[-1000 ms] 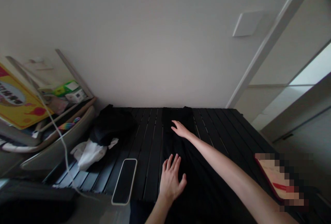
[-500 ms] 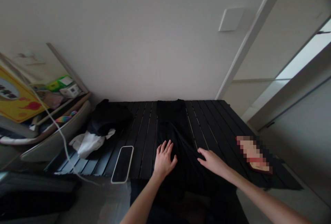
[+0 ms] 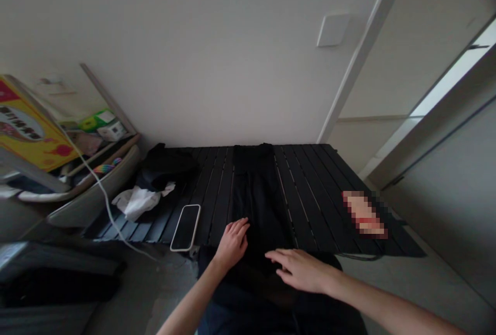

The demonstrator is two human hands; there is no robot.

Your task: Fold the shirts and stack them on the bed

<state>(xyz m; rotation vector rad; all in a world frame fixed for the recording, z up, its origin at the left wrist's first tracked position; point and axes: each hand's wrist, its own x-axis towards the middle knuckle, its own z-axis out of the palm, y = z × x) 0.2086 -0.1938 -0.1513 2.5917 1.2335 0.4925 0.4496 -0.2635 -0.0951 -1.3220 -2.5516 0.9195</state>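
A long black garment [image 3: 258, 185] lies lengthwise over the dark slatted table [image 3: 310, 190], its far end close to the wall. Its exact kind is hard to make out in the dim light, and its near end blends into dark clothing at the table's front edge. My left hand [image 3: 232, 244] rests on the garment's left side near that edge, fingers stretched out and close together. To the right, my right hand [image 3: 304, 269] is over the near part of the cloth, open with fingers extended. Neither hand visibly grips the fabric.
A phone [image 3: 186, 227] in a pale case lies left of the garment. Beyond it are a black cloth bundle [image 3: 166, 166] and white crumpled material [image 3: 137, 202]. A pixelated reddish item [image 3: 364, 213] is at right. A white cable [image 3: 106, 198] hangs before a cluttered cart [image 3: 93, 180].
Both hands have come nearer the table's front edge, and the right hand has moved left towards the other. The garment's diagonal folds look flatter and straighter. The camera view has shifted slightly.
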